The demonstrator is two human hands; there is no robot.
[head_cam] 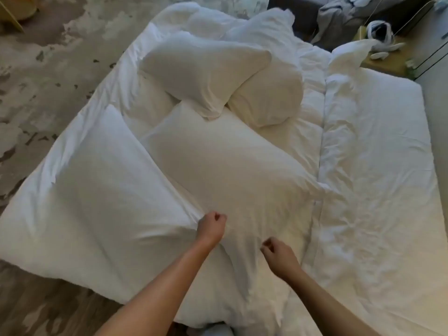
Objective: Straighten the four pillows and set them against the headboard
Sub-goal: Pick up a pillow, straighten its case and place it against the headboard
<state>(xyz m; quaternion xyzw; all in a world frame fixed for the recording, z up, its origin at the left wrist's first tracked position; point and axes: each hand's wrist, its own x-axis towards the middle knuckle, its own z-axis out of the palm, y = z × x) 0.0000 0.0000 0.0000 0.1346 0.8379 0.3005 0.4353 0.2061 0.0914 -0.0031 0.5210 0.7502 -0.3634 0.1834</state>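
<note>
Several white pillows lie on a white bed. The nearest large pillow (228, 170) lies in the middle, right in front of me. My left hand (210, 228) is clenched at its near left edge, pinching fabric where it meets the big left pillow (97, 190). My right hand (278, 257) is closed on the cover of the nearest pillow at its near edge. Two more pillows lie farther off: one (206, 69) rests across another (269, 100). The headboard is out of sight.
A crumpled white duvet (242, 25) is heaped at the far end. Bare white sheet (375, 166) covers the right half of the mattress. Patterned carpet (48, 57) lies to the left. A low wooden table (385, 54) with white items stands at the far right.
</note>
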